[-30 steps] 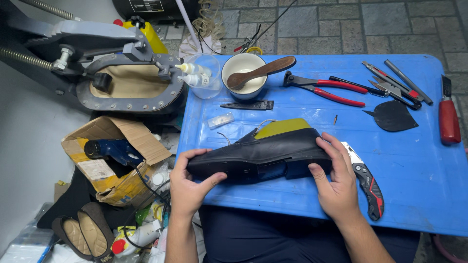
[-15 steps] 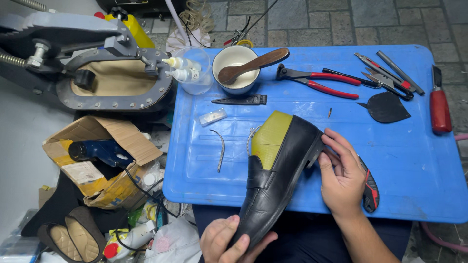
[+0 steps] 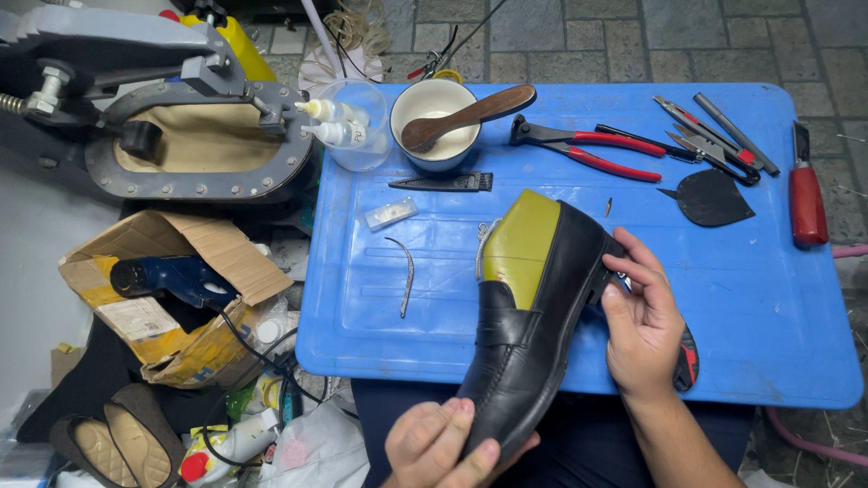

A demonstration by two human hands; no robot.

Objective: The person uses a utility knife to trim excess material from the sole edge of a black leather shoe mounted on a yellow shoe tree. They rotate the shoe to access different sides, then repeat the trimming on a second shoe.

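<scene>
Black loafer [image 3: 533,334] with olive-green lining lies tilted across the near edge of the blue surface [image 3: 796,298]. Left hand [image 3: 448,445] grips the toe; right hand [image 3: 644,321] holds the heel side. Red-handled pliers [image 3: 588,145] and a white cup [image 3: 443,122] lie well apart behind.

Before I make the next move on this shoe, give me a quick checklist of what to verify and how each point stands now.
1. Left hand grips the toe of the shoe: ok.
2. Right hand holds the heel end: ok.
3. Shoe upright, yellow-green lining showing at the opening: ok.
4. Tray bare to the right of the shoe for setting it down: ok.
5. Knife free to pick up: not ok, it lies partly under the right hand.
6. Sole condition: cannot tell, it faces away.
</scene>
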